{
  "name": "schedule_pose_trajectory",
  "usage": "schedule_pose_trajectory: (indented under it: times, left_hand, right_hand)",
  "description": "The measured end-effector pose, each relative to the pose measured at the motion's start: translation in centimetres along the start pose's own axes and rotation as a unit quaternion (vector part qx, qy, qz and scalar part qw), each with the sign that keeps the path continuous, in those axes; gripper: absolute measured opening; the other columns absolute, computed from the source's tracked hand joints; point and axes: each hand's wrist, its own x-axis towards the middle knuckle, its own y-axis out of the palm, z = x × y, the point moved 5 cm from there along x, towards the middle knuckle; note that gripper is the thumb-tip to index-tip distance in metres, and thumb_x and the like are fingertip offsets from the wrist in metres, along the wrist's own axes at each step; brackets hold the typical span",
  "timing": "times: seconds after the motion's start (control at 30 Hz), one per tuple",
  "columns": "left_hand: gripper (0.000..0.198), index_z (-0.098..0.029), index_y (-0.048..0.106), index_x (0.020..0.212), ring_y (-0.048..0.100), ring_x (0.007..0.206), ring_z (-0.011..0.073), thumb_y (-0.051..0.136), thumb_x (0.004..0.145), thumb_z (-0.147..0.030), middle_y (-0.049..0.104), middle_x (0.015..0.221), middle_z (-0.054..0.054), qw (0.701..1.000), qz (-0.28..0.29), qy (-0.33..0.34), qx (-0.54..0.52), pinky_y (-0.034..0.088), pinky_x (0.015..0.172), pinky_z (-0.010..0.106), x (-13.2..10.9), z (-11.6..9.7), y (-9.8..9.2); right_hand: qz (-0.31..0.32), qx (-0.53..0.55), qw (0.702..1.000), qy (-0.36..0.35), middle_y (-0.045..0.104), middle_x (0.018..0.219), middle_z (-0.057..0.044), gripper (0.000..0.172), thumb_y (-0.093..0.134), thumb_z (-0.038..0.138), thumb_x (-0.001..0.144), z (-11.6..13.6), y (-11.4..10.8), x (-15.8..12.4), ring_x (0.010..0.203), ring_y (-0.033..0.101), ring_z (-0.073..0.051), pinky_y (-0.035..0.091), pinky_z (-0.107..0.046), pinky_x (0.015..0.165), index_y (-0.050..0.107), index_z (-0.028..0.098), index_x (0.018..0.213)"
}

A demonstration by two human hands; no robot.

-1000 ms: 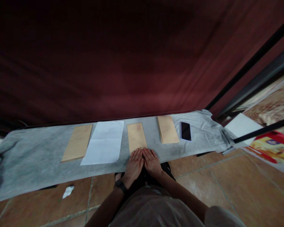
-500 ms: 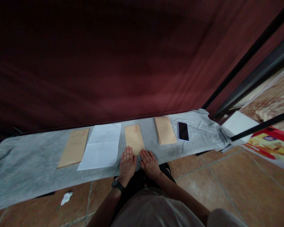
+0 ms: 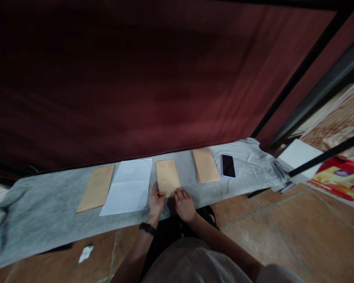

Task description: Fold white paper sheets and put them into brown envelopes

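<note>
A brown envelope (image 3: 167, 177) with a red mark near its top lies on the grey cloth in front of me. My left hand (image 3: 157, 202) pinches its lower left corner, thumb on top. At the lower right corner, my right hand (image 3: 183, 202) has its fingers curled onto the edge. Left of this envelope is a creased white sheet (image 3: 127, 186), and beyond the sheet lie brown envelopes (image 3: 96, 188) that it partly meets at the edge. A small stack of brown envelopes (image 3: 206, 165) lies to the right.
A phone (image 3: 228, 166) lies right of the stack. The grey cloth (image 3: 47, 212) covers a long narrow bench against a dark red surface (image 3: 153, 98). Black bars, a white box (image 3: 300, 159) and a red printed carton (image 3: 342, 181) stand at the right. Crumpled tissue (image 3: 85, 254) is on the tiled floor.
Both hands were lying flat with fingers stretched at the envelope's lower end; now their fingers are curled onto its lower corners. The view has shifted slightly.
</note>
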Motion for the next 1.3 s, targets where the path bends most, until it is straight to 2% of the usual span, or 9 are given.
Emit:
schedule_pose_trajectory:
  times: [0.2,0.27,0.4,0.5,0.63,0.73,0.9,1.13,1.3]
  left_hand:
    - [0.065,-0.017,0.051,0.140,0.071,0.089,0.0182,0.065,0.076,-0.015,0.075,0.101,0.006,0.996,0.050,-0.005,-0.069,0.058,0.083,0.030,-1.5,-4.9,1.8]
    - [0.061,-0.018,0.051,0.141,0.071,0.094,0.0190,0.066,0.082,-0.026,0.074,0.102,0.006,0.995,0.071,0.019,-0.062,0.057,0.088,0.032,-2.1,-6.8,2.6]
    - [0.050,-0.020,0.053,0.142,0.054,0.133,0.0217,0.049,0.097,-0.041,0.058,0.143,0.010,0.987,0.117,0.109,0.020,0.042,0.113,0.038,-2.4,-8.3,4.4]
    - [0.051,-0.019,0.046,0.148,0.035,0.147,0.0201,0.036,0.102,-0.039,0.041,0.158,0.009,0.956,0.168,0.175,0.165,0.029,0.122,0.042,-2.1,-6.6,5.8]
    - [0.053,-0.017,0.045,0.149,0.025,0.151,0.0241,0.028,0.103,-0.037,0.037,0.160,0.010,0.873,0.256,0.195,0.367,0.022,0.124,0.048,-1.9,-3.1,7.5]
    - [0.053,-0.021,0.044,0.150,0.018,0.153,0.0260,0.025,0.104,-0.037,0.030,0.164,0.007,0.826,0.275,0.213,0.443,0.020,0.123,0.049,-1.3,-2.4,8.2]
    - [0.055,-0.021,0.037,0.154,0.017,0.154,0.0242,0.026,0.103,-0.036,0.029,0.164,0.005,0.802,0.242,0.241,0.490,0.015,0.124,0.048,2.0,-3.7,9.0]
    - [0.059,-0.021,0.035,0.155,0.020,0.153,0.0209,0.035,0.096,-0.028,0.037,0.161,0.009,0.849,0.192,0.253,0.423,0.013,0.124,0.045,7.3,-4.8,9.6]
    - [0.057,-0.016,0.043,0.150,0.020,0.153,0.0241,0.040,0.096,-0.035,0.039,0.158,0.015,0.881,0.178,0.248,0.362,0.018,0.122,0.047,7.6,-5.0,9.3]
  right_hand:
    - [-0.007,0.167,0.981,0.104,0.068,0.123,-0.016,0.031,0.050,0.020,0.096,-1.1,-1.9,1.3,0.104,0.066,-0.025,0.051,-0.035,0.090,0.064,0.018,0.123]
    - [-0.039,0.363,0.911,0.190,0.071,0.112,-0.014,0.022,0.054,0.023,0.093,-2.4,-1.8,1.8,0.099,0.067,-0.024,0.050,-0.032,0.088,0.069,0.020,0.109]
    - [-0.057,0.612,0.729,0.302,0.072,0.079,-0.007,0.018,0.062,0.039,0.084,-3.7,0.0,2.3,0.076,0.068,-0.021,0.053,-0.030,0.072,0.064,0.021,0.079]
    - [-0.030,0.671,0.660,0.335,0.065,0.061,-0.001,0.023,0.064,0.042,0.076,-3.6,1.4,1.5,0.059,0.063,-0.018,0.052,-0.029,0.062,0.056,0.022,0.069]
    - [0.004,0.719,0.596,0.359,0.056,0.049,0.003,0.025,0.069,0.040,0.070,-2.9,2.8,-0.3,0.049,0.055,-0.014,0.049,-0.027,0.055,0.052,0.023,0.062]
    - [0.019,0.739,0.565,0.367,0.051,0.045,0.005,0.029,0.073,0.037,0.065,-2.7,3.3,-0.8,0.044,0.049,-0.011,0.046,-0.025,0.050,0.050,0.023,0.056]
    - [0.031,0.755,0.535,0.379,0.062,0.054,0.000,0.024,0.079,0.030,0.057,-2.9,3.3,-0.8,0.053,0.060,-0.014,0.052,-0.025,0.055,0.057,0.018,0.057]
    - [0.037,0.756,0.512,0.407,0.065,0.057,-0.002,0.018,0.077,0.025,0.063,-3.1,3.4,-0.9,0.054,0.065,-0.016,0.057,-0.028,0.057,0.061,0.016,0.065]
    - [0.040,0.759,0.504,0.410,0.065,0.058,-0.001,0.018,0.076,0.025,0.068,-3.2,3.6,-0.8,0.055,0.067,-0.016,0.058,-0.027,0.058,0.062,0.015,0.068]
